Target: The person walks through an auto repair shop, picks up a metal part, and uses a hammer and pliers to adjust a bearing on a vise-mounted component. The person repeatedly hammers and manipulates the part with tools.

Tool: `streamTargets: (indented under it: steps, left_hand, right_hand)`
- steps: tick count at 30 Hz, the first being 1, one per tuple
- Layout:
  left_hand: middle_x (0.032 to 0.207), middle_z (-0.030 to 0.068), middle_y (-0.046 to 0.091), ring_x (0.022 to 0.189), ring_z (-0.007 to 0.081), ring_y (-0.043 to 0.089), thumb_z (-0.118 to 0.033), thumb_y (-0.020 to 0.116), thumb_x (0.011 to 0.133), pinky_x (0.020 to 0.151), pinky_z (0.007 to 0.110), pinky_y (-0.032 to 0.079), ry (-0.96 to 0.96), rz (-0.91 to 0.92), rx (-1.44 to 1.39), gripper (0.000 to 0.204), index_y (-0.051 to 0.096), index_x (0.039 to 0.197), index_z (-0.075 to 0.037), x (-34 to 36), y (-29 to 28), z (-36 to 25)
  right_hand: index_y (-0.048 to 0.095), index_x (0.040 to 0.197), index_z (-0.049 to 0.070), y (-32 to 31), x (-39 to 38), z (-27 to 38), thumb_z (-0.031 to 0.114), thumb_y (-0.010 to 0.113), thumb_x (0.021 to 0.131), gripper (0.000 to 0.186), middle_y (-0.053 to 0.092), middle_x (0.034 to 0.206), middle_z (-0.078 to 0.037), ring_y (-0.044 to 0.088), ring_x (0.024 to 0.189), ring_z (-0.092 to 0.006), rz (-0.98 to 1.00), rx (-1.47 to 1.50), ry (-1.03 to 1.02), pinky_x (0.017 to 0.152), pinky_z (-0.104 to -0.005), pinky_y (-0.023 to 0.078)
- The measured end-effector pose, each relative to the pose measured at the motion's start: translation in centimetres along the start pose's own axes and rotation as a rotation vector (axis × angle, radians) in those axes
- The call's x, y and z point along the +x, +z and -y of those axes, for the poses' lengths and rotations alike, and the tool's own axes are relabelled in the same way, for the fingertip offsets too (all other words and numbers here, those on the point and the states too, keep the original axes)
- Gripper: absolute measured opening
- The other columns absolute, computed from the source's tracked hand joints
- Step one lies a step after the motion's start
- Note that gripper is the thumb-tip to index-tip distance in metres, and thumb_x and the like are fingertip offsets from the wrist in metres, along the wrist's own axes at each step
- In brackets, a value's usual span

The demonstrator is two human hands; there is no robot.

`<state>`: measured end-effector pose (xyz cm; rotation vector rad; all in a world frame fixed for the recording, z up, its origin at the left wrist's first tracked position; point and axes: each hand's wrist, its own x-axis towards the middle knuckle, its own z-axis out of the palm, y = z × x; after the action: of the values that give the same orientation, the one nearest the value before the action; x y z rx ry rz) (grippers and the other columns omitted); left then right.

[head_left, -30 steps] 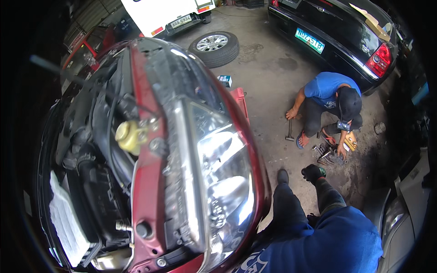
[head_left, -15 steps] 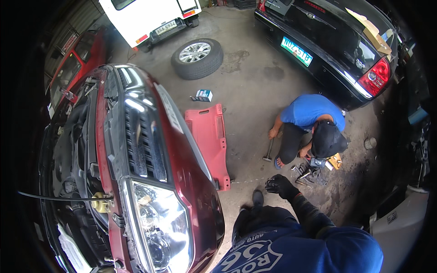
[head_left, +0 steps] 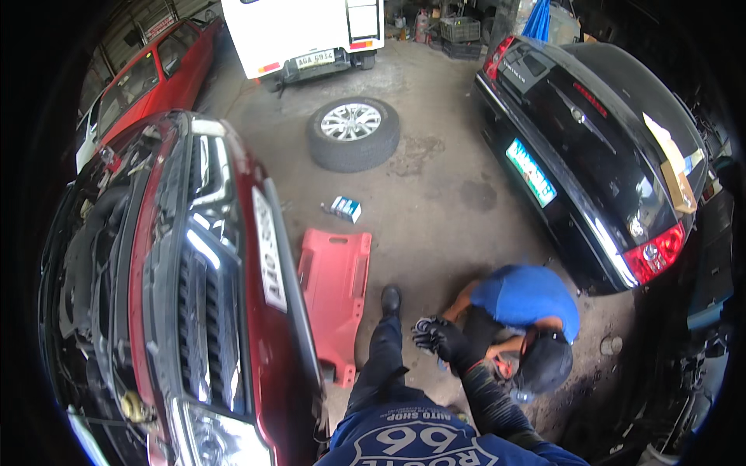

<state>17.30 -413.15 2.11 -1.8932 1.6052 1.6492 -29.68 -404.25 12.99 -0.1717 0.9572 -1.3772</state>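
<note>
My right hand [head_left: 441, 339], in a dark glove with paler grey on its fingers, hangs in front of me at the lower centre. Its fingers are loosely bent with gaps between them, and I see nothing held in it. Beyond it and to its right, a person [head_left: 524, 299] in a blue shirt and dark cap crouches over the floor. From this angle my hand and arm partly cover that person's legs and hands. My left hand is out of view. To the left of my stepping leg lies a red mechanic's creeper [head_left: 336, 283].
A dark red vehicle [head_left: 299, 334] with its engine bay exposed stands close on my left. Ahead are a small box [head_left: 346, 208], a loose wheel [head_left: 355, 140] and a white vehicle [head_left: 303, 31]. A black car [head_left: 575, 147] is at the right, a red car [head_left: 159, 62] far left.
My view has shifted and a leg has stepped forward beside the creeper. My right hand now overlaps the crouching person, and the hammer seen earlier by that person is hidden.
</note>
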Motion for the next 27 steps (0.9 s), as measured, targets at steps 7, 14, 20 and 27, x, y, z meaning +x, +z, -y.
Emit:
streamTargets:
  steps: [7,14,20,27]
  left_hand:
    - [0.126,0.0103,0.070,0.121,0.0271,0.064,-0.030,0.065,0.101,0.093,0.044,0.056,0.002,0.168,0.479,0.036,0.067,0.128,-0.008,12.7,-2.0,-10.7]
    - [0.119,0.0167,0.073,0.103,0.0285,0.073,-0.031,0.073,0.100,0.088,0.041,0.059,0.652,0.044,0.120,0.046,0.063,0.136,-0.004,24.5,-6.2,-48.1]
    - [0.132,0.0207,0.067,0.113,0.0340,0.071,-0.035,0.075,0.096,0.093,0.045,0.057,1.140,0.225,0.480,0.064,0.053,0.151,-0.011,26.3,1.8,-80.5]
    - [0.122,0.0180,0.069,0.109,0.0357,0.069,-0.035,0.076,0.089,0.094,0.049,0.055,1.197,0.032,0.633,0.067,0.054,0.148,-0.011,36.6,1.2,-103.1]
  right_hand:
    - [0.063,0.130,0.000,-6.8,14.5,10.8,0.021,0.061,0.106,0.031,0.073,0.122,-0.017,0.075,0.108,-0.0298,0.046,-0.917,-0.215,0.093,-0.0415,0.062]
    - [0.063,0.128,-0.002,-6.9,22.5,27.9,0.021,0.058,0.108,0.031,0.074,0.119,-0.016,0.073,0.111,-0.0282,-0.050,-1.105,-0.406,0.095,-0.0421,0.062]
    - [0.071,0.114,0.008,-4.4,34.1,40.1,0.020,0.076,0.087,0.031,0.075,0.112,-0.015,0.071,0.098,-0.0352,-0.134,-0.602,-0.526,0.086,-0.0436,0.058]
    - [0.071,0.114,0.009,-6.6,52.1,58.2,0.015,0.071,0.089,0.026,0.073,0.106,-0.015,0.068,0.098,-0.0374,-0.012,-1.184,-0.748,0.084,-0.0436,0.055]
